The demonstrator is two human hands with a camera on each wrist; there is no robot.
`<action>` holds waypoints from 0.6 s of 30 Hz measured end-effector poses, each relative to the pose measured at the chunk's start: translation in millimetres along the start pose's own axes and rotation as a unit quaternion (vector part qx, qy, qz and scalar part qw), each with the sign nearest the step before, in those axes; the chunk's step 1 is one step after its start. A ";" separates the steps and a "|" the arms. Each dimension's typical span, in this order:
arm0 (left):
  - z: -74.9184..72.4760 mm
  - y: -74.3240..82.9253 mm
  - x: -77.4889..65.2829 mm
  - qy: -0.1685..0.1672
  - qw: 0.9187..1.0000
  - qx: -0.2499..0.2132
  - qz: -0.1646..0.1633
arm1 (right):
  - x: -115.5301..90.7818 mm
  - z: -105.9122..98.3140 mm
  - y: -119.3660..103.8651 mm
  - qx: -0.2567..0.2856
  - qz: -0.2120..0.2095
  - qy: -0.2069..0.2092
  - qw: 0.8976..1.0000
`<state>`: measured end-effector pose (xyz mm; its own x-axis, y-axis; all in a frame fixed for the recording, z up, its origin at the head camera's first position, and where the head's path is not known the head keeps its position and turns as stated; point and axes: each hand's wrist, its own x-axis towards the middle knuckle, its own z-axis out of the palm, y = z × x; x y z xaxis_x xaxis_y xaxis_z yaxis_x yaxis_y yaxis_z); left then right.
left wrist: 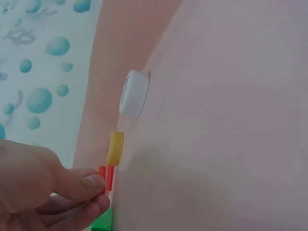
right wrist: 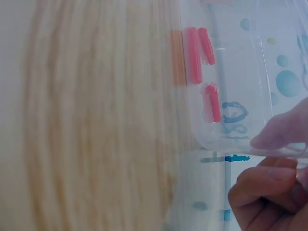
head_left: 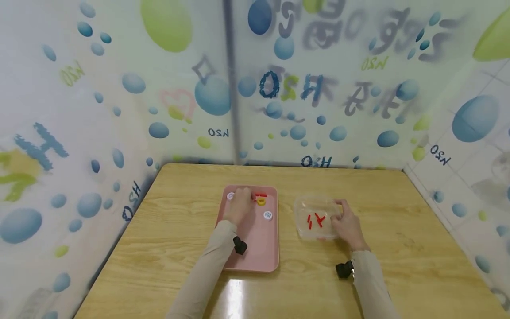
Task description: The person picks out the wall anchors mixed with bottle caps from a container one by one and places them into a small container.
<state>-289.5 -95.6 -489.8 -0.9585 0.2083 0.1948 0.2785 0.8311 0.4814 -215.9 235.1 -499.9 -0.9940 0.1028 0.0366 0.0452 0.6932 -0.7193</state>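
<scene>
Between thumb and fingertips, my left hand [head_left: 239,207] pinches a short red stick [left wrist: 102,172] at the far end of a pink tray [head_left: 256,254]. Another red stick [left wrist: 110,179] lies just behind it, beside a yellow disc [left wrist: 115,149]. Part of a green block [left wrist: 102,221] shows below the fingers. A white disc [head_left: 268,215] with markings lies nearer the tray's middle, and a second white disc [head_left: 230,195] is left of the hand. My right hand [head_left: 348,225] grips the right rim of a clear plastic container [head_left: 297,218], which holds several red sticks [head_left: 319,219].
Both tray and container stand on a wood-grain table [head_left: 402,248], with a gap between them. Patterned walls [head_left: 346,110] rise behind the table and at both sides. Light glares off the table in front of the tray.
</scene>
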 end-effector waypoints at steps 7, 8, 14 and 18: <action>-4.9 -4.5 1.1 -0.002 1.000 -0.027 -0.008 | 0.8 0.5 1.4 -0.007 -0.003 0.004 1.000; -6.3 -4.4 1.7 -0.002 1.000 -0.029 -0.006 | 1.2 0.1 0.9 -0.005 -0.004 0.003 1.000; -14.8 -3.9 2.5 -0.023 0.999 -0.043 -0.012 | 1.6 -1.7 -2.3 0.004 -0.010 -0.009 1.000; -17.7 -4.6 -0.5 -0.050 0.994 -0.087 -0.032 | -1.4 -2.3 -2.8 0.003 -0.004 -0.012 1.000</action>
<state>-289.2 -108.7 -477.0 -0.9736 0.2148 0.0776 0.2146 0.7437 0.6332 -214.3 234.7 -496.4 -0.9964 0.0807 0.0264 0.0366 0.6891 -0.7238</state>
